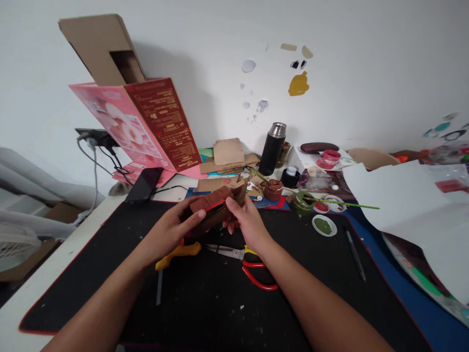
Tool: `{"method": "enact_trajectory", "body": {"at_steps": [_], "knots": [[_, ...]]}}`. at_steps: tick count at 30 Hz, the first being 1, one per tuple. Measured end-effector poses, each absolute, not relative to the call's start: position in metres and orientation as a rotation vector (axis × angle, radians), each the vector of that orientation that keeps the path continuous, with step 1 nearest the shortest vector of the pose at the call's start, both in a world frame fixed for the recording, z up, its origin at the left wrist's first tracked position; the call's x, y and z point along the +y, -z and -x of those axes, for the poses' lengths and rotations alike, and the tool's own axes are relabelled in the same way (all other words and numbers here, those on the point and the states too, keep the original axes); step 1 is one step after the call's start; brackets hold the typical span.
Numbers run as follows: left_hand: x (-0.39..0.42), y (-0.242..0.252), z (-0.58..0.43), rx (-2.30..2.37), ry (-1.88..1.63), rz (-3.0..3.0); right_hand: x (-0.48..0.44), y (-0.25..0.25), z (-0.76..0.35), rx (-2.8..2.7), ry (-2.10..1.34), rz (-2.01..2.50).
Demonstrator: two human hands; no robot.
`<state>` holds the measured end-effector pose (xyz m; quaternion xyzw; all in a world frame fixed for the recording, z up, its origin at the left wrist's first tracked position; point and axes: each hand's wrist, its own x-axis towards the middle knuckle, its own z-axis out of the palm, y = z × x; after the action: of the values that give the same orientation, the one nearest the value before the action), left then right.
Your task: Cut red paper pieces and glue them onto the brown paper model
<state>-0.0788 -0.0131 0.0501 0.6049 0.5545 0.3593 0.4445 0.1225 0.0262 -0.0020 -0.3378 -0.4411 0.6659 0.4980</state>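
Both hands grip a small brown-painted cardboard model point(210, 199) with a red strip along one edge, held above the black mat. My left hand point(172, 227) clasps its left end, thumb on the near side. At its right end, my right hand point(247, 220) presses a thumb on top with fingers curled below. Beneath the hands lie scissors point(258, 281) with red and yellow handles, blades pointing left. Beside them, below my left hand, is a yellow-handled tool point(179, 254), perhaps a glue gun, partly hidden.
A black mat point(205, 313) covers the table. Behind it stand a thermos point(271, 149), a brown paint jar point(273, 189) and a green paint jar point(302, 203) with a brush across it. A phone point(144, 185) leans left by a pink box point(120, 127); a pen point(354, 254) lies right.
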Motion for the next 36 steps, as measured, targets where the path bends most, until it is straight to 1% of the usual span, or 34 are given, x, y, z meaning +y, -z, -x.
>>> {"method": "enact_trajectory", "body": {"at_steps": [36], "knots": [[-0.0129,-0.0481,0.0793,1.384,-0.865,-1.507,0.0270,0.0063,-0.1203,-1.075,-1.588,0.842]]}}
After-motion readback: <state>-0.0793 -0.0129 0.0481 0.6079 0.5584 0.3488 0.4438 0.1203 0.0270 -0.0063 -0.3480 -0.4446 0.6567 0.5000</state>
